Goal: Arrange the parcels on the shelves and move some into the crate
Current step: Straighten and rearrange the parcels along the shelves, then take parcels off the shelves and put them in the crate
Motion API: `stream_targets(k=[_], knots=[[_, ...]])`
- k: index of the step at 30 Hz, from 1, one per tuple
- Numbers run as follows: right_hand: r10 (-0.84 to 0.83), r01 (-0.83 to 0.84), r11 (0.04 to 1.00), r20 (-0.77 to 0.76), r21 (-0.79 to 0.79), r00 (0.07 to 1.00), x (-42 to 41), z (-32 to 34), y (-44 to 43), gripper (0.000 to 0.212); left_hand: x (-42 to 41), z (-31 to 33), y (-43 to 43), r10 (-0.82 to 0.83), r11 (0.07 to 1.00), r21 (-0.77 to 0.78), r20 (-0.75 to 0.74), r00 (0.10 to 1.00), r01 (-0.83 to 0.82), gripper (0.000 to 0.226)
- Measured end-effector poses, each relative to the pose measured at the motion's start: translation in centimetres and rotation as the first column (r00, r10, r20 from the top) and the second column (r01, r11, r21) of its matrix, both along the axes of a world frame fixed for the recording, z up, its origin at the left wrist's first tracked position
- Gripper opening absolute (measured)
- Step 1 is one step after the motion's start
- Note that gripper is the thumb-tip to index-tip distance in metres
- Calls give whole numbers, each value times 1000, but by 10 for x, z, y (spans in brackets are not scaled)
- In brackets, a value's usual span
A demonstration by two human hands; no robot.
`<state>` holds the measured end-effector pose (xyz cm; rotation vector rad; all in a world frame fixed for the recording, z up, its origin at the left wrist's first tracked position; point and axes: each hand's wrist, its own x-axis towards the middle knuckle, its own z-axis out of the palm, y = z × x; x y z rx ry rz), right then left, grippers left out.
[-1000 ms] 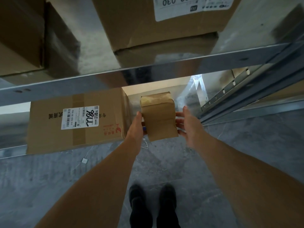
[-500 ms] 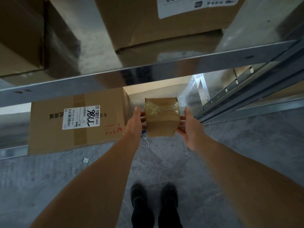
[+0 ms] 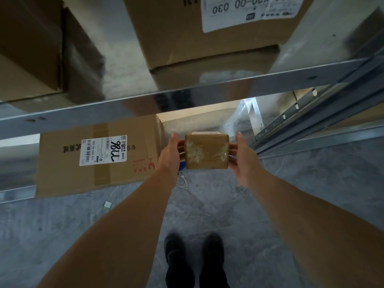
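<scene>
Small parcel point(image 3: 206, 151) sits at centre frame, clamped between both my hands in the gap to the right of the large labelled box point(image 3: 97, 156). Left hand point(image 3: 169, 156) is on its left side and right hand point(image 3: 243, 161) on its right. The fingers point(image 3: 232, 148) of each curl round the back edges and the thumbs stand up along the front corners. I cannot tell whether its underside rests on the lower shelf point(image 3: 14, 194) or hangs just in front of it. Risks as I judge them: the face toward me is slick with wrinkled clear tape, and the hold is mostly a sideways squeeze, so a slack palm could let it slide down to the floor point(image 3: 291, 194), near my shoes point(image 3: 195, 260). Pushing it in at an angle could catch its left corner on the big box, which already overhangs the shelf edge, and nudge that box further out. Lifting too high would knock my knuckles or the parcel's top against the upper shelf beam point(image 3: 207, 94). Drifting right would bring it against the perforated upright point(image 3: 291, 115). No crate is in view, so carrying it there would mean turning blind with the same pinch.
</scene>
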<state>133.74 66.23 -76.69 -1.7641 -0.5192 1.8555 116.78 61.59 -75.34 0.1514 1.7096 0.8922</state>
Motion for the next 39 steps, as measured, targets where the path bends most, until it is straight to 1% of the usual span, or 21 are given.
stream_targets(k=[5,8,11,17,23,28,29,32,35,39], knots=[[6,-6,1000,29,-5,1000,1,-1,-3,52,-1,0,0,-3,1000,6,-34,999,3,60],[19,-19,1000,47,12,999,1,1,-4,53,-2,0,-4,7,1000,-5,-23,1000,-7,61],[56,-58,998,79,23,995,1,1,-5,58,-1,-1,-8,-11,1000,17,-4,1000,11,61],[61,-65,997,100,35,993,0,3,-7,59,0,-5,-16,-8,999,52,5,1000,8,66],[80,-83,996,95,27,992,0,2,-11,60,-3,-8,-19,36,996,79,43,998,-39,57],[80,-82,996,76,18,994,0,3,-17,61,-2,-5,-20,46,994,92,58,997,-51,39],[76,-77,997,75,21,994,-1,4,-17,61,-2,-4,-21,39,995,93,57,998,-44,40],[75,-78,996,72,34,995,-2,12,-19,62,0,3,-24,10,996,91,70,997,-17,51],[79,-84,995,83,54,993,-1,24,-21,61,3,13,-27,-4,995,104,77,997,-4,49],[93,-101,993,114,59,989,-2,48,-27,60,5,39,-33,32,992,115,89,996,-42,48]])
